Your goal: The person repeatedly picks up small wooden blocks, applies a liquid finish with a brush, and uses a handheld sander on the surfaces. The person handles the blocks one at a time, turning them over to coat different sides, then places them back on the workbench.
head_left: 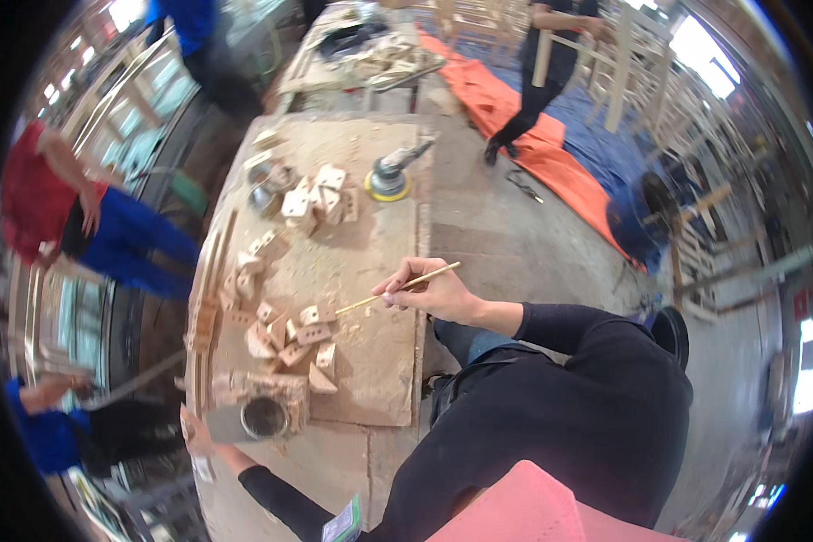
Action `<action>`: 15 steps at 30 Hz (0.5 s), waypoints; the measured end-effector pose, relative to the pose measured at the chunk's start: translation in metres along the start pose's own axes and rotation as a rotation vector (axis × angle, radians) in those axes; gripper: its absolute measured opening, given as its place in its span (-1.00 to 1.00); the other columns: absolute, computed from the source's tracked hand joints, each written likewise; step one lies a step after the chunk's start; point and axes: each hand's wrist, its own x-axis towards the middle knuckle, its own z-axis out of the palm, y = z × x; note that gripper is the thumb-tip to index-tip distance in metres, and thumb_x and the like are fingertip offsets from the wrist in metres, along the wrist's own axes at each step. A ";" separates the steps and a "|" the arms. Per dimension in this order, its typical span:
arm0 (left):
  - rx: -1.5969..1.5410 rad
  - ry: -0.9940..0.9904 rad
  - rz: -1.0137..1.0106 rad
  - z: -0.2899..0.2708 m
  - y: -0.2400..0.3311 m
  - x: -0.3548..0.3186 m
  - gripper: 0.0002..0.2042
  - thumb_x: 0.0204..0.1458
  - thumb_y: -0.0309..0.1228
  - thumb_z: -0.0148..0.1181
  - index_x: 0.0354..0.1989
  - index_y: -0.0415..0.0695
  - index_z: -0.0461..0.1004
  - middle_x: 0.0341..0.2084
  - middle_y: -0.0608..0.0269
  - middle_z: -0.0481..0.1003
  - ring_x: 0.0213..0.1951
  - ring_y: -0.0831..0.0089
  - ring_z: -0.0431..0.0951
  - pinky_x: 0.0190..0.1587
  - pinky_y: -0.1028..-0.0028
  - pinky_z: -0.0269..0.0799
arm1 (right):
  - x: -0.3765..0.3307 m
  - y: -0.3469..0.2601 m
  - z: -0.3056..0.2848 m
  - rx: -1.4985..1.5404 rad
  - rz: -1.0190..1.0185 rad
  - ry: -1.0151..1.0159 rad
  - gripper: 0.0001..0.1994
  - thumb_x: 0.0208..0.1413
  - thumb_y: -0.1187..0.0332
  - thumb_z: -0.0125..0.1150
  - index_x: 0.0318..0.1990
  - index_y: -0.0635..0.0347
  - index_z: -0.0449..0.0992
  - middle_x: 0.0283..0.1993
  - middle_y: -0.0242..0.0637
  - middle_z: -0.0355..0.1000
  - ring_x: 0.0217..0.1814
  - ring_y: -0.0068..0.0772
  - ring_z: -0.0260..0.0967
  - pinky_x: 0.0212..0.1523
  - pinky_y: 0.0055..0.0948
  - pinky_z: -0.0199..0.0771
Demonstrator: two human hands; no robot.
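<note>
My right hand (pixel 434 291) pinches a thin wooden stick (pixel 361 303), its lower tip close to a small wooden block (pixel 316 314) with holes. Down at the table's near left corner, my left hand (pixel 200 435) is against the outer end of a grey can (pixel 228 423). The can lies tilted with its round dark mouth toward the middle of the board. Part of the left fingers is hidden. Several more drilled wooden blocks (pixel 305 334) lie in a loose heap between my hands.
A sander (pixel 388 181) with a yellow pad stands toward the far end of the dusty board (pixel 379 361), near more blocks (pixel 300 200) and a jar (pixel 264 200). People work on the left; another person (pixel 556 54) carries a chair frame at far right. An orange sheet (pixel 551 154) covers some floor.
</note>
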 end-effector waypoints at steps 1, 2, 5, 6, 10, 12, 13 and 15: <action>-0.753 -0.076 -0.058 -0.014 -0.002 0.015 -0.26 0.02 -0.25 0.15 0.35 -0.21 -0.03 0.35 -0.02 -0.03 0.38 0.17 -0.06 0.36 0.16 -0.05 | -0.011 0.000 -0.009 0.006 0.012 0.084 -0.88 0.05 0.57 0.25 -0.40 0.26 0.40 -0.16 -0.03 0.54 -0.22 -0.53 0.51 -0.27 -0.59 0.52; -1.295 -0.213 -0.198 -0.011 0.003 0.009 -0.27 0.02 -0.25 0.15 0.34 -0.21 -0.01 0.34 -0.02 -0.02 0.37 0.17 -0.04 0.36 0.16 -0.04 | -0.012 0.001 -0.012 0.010 0.020 0.097 -0.88 0.06 0.57 0.24 -0.40 0.26 0.39 -0.16 -0.03 0.54 -0.22 -0.54 0.51 -0.26 -0.59 0.52; -1.520 -0.262 -0.259 -0.030 0.001 0.028 -0.30 0.03 -0.25 0.14 0.33 -0.21 0.02 0.32 -0.03 0.02 0.35 0.15 0.00 0.33 0.17 0.00 | -0.031 0.000 -0.022 -0.015 0.022 0.213 -0.88 0.06 0.57 0.24 -0.41 0.25 0.39 -0.16 -0.03 0.54 -0.24 -0.57 0.50 -0.24 -0.61 0.51; -1.522 -0.296 -0.273 -0.026 0.004 0.024 -0.31 0.04 -0.25 0.14 0.32 -0.21 0.03 0.31 -0.03 0.04 0.34 0.15 0.01 0.32 0.17 0.02 | -0.028 0.000 -0.023 -0.025 0.022 0.210 -0.88 0.06 0.57 0.24 -0.41 0.25 0.39 -0.16 -0.03 0.54 -0.24 -0.57 0.49 -0.23 -0.61 0.51; -1.513 -0.367 -0.320 -0.021 0.009 0.019 -0.35 0.05 -0.25 0.14 0.30 -0.21 0.08 0.28 -0.04 0.09 0.31 0.13 0.07 0.29 0.18 0.07 | -0.024 0.005 -0.025 0.004 0.011 0.211 -0.87 0.06 0.57 0.24 -0.41 0.24 0.38 -0.16 -0.04 0.54 -0.25 -0.57 0.49 -0.26 -0.61 0.50; -1.565 -0.398 -0.345 -0.021 0.011 0.016 -0.37 0.05 -0.26 0.13 0.28 -0.22 0.11 0.27 -0.05 0.12 0.30 0.12 0.10 0.28 0.19 0.10 | -0.021 0.008 -0.023 0.031 0.008 0.194 -0.87 0.06 0.57 0.25 -0.41 0.24 0.38 -0.16 -0.04 0.54 -0.25 -0.57 0.49 -0.27 -0.62 0.49; -1.647 -0.396 -0.366 -0.020 0.010 0.015 -0.38 0.06 -0.26 0.13 0.28 -0.22 0.12 0.26 -0.05 0.13 0.29 0.12 0.12 0.27 0.19 0.11 | -0.020 0.008 -0.021 0.026 0.019 0.188 -0.87 0.06 0.57 0.25 -0.41 0.25 0.38 -0.16 -0.03 0.54 -0.25 -0.57 0.50 -0.28 -0.61 0.49; -1.756 -0.397 -0.405 -0.020 0.009 0.013 -0.40 0.06 -0.26 0.13 0.27 -0.22 0.14 0.25 -0.05 0.16 0.28 0.11 0.15 0.26 0.20 0.14 | -0.020 0.008 -0.017 0.015 0.041 0.176 -0.87 0.06 0.57 0.25 -0.40 0.25 0.38 -0.16 -0.02 0.54 -0.25 -0.57 0.50 -0.29 -0.61 0.49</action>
